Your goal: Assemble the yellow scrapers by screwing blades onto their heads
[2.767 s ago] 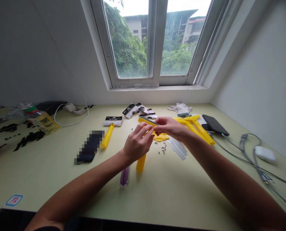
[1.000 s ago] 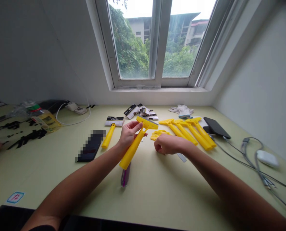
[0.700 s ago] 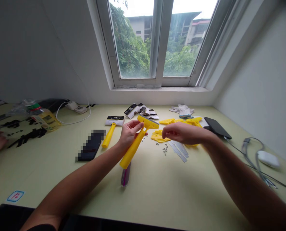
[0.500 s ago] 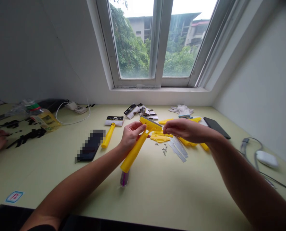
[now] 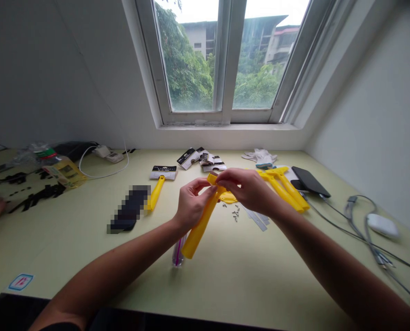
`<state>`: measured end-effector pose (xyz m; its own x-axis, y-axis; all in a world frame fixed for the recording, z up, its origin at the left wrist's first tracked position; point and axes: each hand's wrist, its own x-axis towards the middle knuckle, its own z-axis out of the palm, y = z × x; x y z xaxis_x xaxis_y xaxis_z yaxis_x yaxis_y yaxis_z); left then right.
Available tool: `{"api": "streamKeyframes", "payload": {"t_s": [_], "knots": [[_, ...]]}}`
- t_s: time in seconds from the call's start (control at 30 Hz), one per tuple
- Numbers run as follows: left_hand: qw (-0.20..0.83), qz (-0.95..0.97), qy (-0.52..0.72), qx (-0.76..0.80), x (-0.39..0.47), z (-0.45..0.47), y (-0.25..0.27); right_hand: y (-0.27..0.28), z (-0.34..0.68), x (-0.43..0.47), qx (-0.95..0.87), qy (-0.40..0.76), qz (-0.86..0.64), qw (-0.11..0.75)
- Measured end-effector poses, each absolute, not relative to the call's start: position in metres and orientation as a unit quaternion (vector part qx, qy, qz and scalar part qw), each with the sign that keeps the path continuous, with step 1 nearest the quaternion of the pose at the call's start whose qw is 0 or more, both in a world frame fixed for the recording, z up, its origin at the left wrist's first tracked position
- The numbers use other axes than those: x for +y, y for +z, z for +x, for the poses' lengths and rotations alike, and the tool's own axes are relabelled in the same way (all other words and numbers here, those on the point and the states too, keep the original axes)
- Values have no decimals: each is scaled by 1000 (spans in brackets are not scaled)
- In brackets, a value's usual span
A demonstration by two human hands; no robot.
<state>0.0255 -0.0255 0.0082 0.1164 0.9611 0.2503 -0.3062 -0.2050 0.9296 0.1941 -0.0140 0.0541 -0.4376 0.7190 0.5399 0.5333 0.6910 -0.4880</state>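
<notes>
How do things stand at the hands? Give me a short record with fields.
Left hand: grips yellow scraper, handle slanting down
Right hand: at the scraper's head; anything pinched is hidden
By right hand: loose screws, blades
Below left hand: clear purple-striped tool, partly hidden
Right side: more scrapers
Far side: gloves, cards

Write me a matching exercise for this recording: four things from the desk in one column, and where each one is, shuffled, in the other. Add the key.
Column one
1. Nearest yellow scraper
2. Small screws
3. White gloves
4. Clear-handled screwdriver

Column two
A. Near the desk's far edge, below the window
B. Partly hidden behind a held scraper's handle
C. In the left hand, with the right hand at its head
D. Scattered loose beside flat grey blades

Right pairs: 1-C, 2-D, 3-A, 4-B
</notes>
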Motion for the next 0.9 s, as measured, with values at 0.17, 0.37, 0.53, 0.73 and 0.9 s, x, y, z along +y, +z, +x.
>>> {"api": "streamKeyframes", "payload": {"t_s": [0.17, 0.37, 0.53, 0.73, 0.9], "knots": [[538, 507, 589, 327, -26, 25, 9, 48, 189, -12, -814, 164, -387, 400], [533, 507, 592, 330, -24, 25, 6, 43, 186, -11, -777, 225, -422, 410], [539, 508, 589, 323, -22, 24, 3, 39, 185, -9, -777, 221, -424, 410], [534, 510, 593, 323, -23, 24, 5, 37, 184, -9, -771, 239, -415, 420], [534, 509, 595, 319, -23, 23, 4, 38, 183, -11, -780, 208, -410, 424]]}}
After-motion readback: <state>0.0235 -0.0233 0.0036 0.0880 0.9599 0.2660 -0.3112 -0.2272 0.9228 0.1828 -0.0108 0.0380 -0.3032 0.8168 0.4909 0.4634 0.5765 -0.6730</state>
